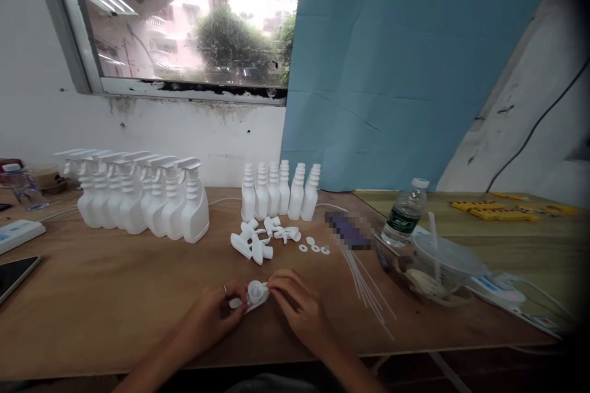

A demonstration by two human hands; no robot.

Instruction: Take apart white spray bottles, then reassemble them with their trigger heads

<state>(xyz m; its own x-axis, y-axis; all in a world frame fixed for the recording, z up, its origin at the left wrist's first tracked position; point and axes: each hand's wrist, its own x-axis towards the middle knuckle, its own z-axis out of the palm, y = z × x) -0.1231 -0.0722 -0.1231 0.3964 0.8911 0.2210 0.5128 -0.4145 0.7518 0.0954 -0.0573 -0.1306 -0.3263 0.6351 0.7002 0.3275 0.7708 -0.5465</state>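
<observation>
Near the front of the brown table, a white spray-bottle trigger head (256,293) is held between both hands, its round collar opening facing up. My left hand (220,310), with a ring on one finger, is closed on its left side. My right hand (298,304) pinches its right end with the fingertips. Just beyond lie several loose white trigger heads (262,250) in a pile. Small white washers (315,248) are scattered right of the pile. Thin white dip tubes (364,285) lie fanned out to the right.
Finished-looking spray bottles (196,214) stand in rows at left; bottles without heads (299,196) stand at back centre. A water bottle (405,214), a covered bowl (445,258) and a power strip (498,291) are at right. A phone (17,276) lies at the left edge.
</observation>
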